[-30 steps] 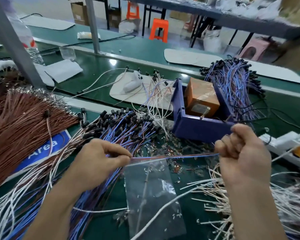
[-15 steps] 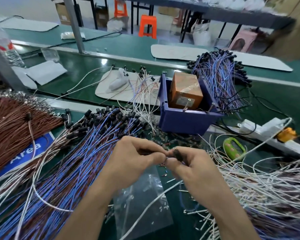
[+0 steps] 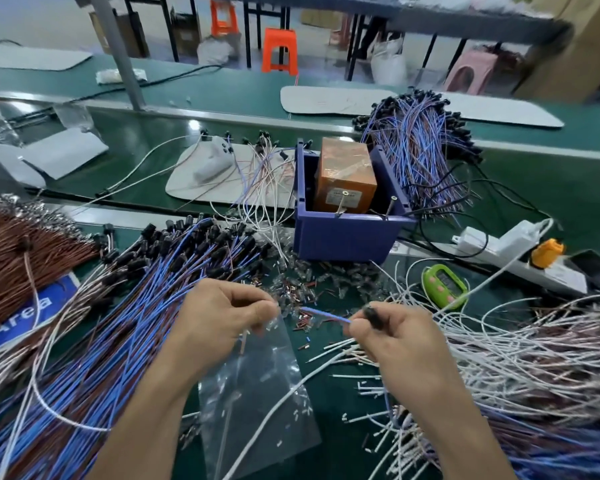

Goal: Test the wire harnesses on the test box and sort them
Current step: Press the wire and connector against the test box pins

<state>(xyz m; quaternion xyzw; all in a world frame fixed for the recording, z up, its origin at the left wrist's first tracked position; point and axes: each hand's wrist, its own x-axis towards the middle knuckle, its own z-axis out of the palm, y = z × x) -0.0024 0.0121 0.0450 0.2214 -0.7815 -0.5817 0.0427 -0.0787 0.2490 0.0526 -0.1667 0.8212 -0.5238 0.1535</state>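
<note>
Blue wire [image 3: 326, 315] is held taut at lower centre of the head view: one end is pinched by the curled left hand [image 3: 219, 323], the black plug [image 3: 373, 315] end gripped by the right hand [image 3: 395, 341], likely readied for the orange test box [image 3: 347, 178] set in the blue bin [image 3: 347, 237] above.

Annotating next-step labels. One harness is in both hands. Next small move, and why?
Probably carry it forward to the orange test box in the blue bin. The left hand pinches one end of the blue wire, the right hand grips its black connector, and the wire is well short of the box, so testing seems next.
</note>
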